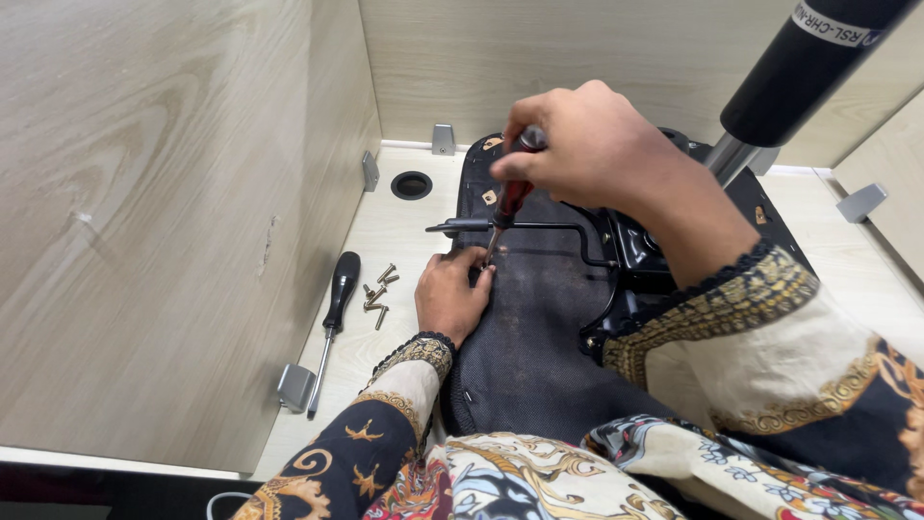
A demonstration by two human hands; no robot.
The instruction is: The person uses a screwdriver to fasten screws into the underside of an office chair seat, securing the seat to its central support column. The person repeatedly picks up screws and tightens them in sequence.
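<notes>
- A red-handled screwdriver (510, 193) stands tip-down on the black chair seat (539, 337), at its left edge on the desk (395, 241).
- The right hand (587, 144) is clenched around its handle.
- The left hand's (449, 294) fingers pinch at the tip, seemingly steadying a screw.
- Several loose screws (377, 294) beside a second screwdriver (332, 318) suggest fastening is only partly finished.

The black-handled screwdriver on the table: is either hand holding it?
No, the black-handled screwdriver lies untouched on the table; the right hand grips a red-handled one.
</notes>
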